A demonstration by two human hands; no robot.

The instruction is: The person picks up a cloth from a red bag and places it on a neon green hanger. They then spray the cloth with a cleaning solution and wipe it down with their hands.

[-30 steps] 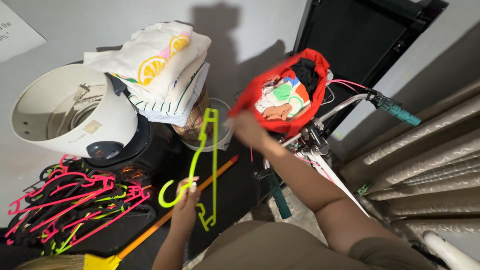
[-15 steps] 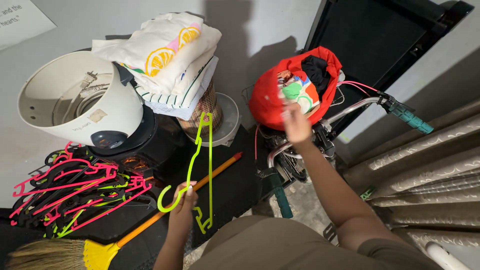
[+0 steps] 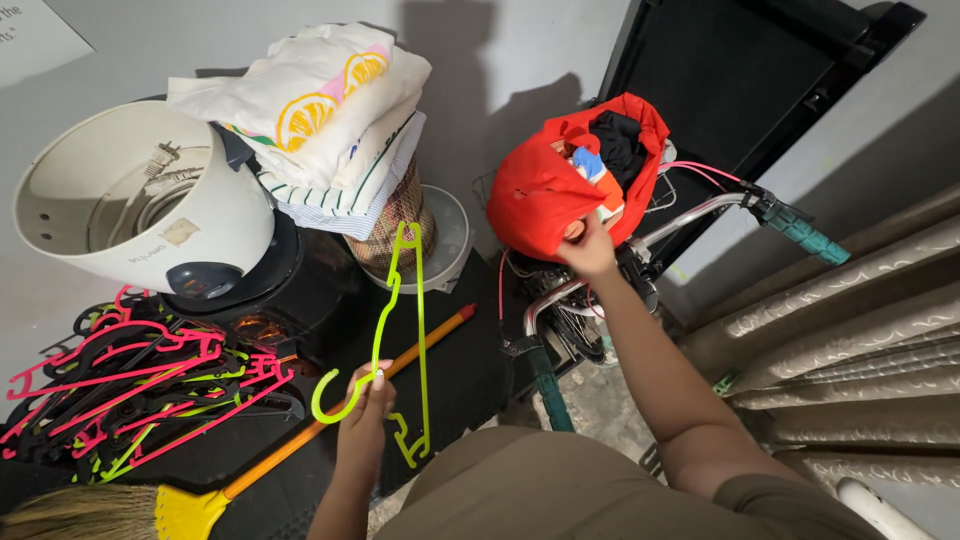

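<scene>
I am holding a neon-green plastic hanger (image 3: pixel 402 330), bare of any garment, with my left hand (image 3: pixel 365 405) closed around its neck, while my right hand (image 3: pixel 588 247) is pinching the rim of the red cloth bag (image 3: pixel 540 190) of clothes sitting in the bicycle's basket, none drawn out yet

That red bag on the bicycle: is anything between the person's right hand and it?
Nothing visible. The right hand already touches the lower edge of the red bag, with no gap. The left hand is apart, holding a lime green hanger.
</scene>
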